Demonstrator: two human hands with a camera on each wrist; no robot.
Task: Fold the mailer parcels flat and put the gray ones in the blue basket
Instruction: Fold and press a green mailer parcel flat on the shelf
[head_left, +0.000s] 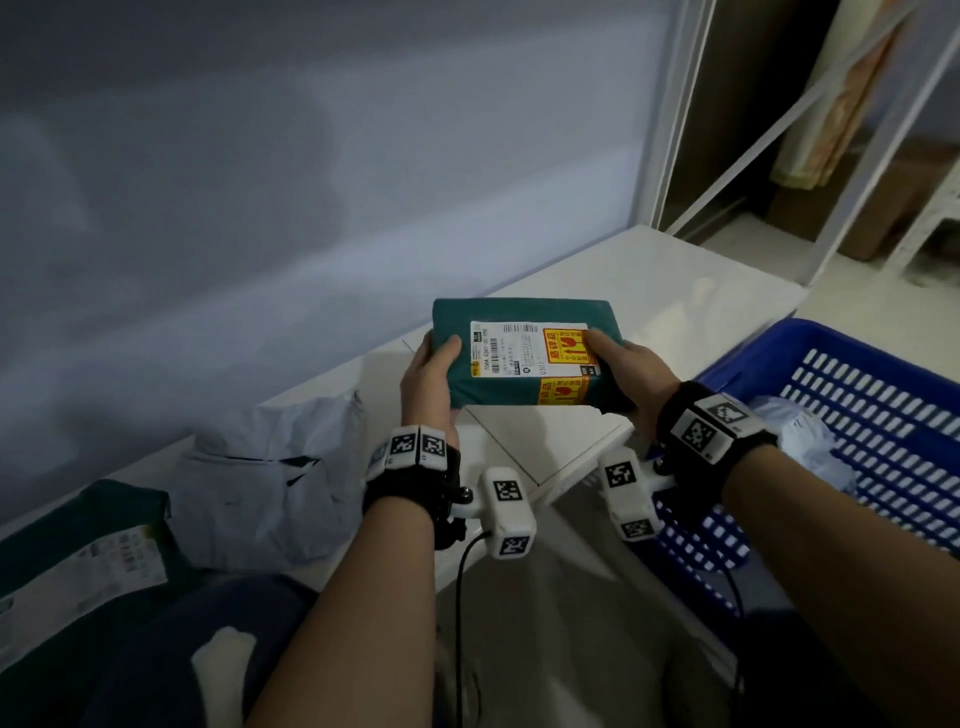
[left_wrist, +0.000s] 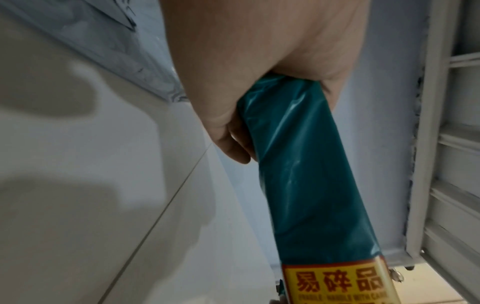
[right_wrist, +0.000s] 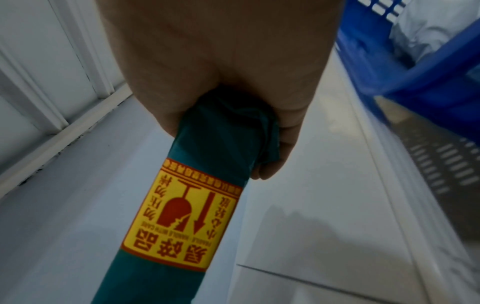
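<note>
A folded green mailer parcel (head_left: 524, 353) with a white shipping label and yellow fragile stickers hangs above the white floor. My left hand (head_left: 428, 376) grips its left end, thumb on top. My right hand (head_left: 623, 371) grips its right end the same way. In the left wrist view the green parcel (left_wrist: 306, 174) runs out of my left hand (left_wrist: 246, 72). In the right wrist view my right hand (right_wrist: 221, 67) clamps the green parcel (right_wrist: 197, 205) by its bunched end. A gray mailer (head_left: 270, 478) lies crumpled at the left. The blue basket (head_left: 878, 415) stands at the right with a gray mailer (head_left: 810, 441) inside.
Another green parcel (head_left: 78, 561) with a label lies at the lower left by my knee. A gray wall runs behind the white floor (head_left: 649, 280). A white metal frame (head_left: 670, 114) and a doorway stand at the back right.
</note>
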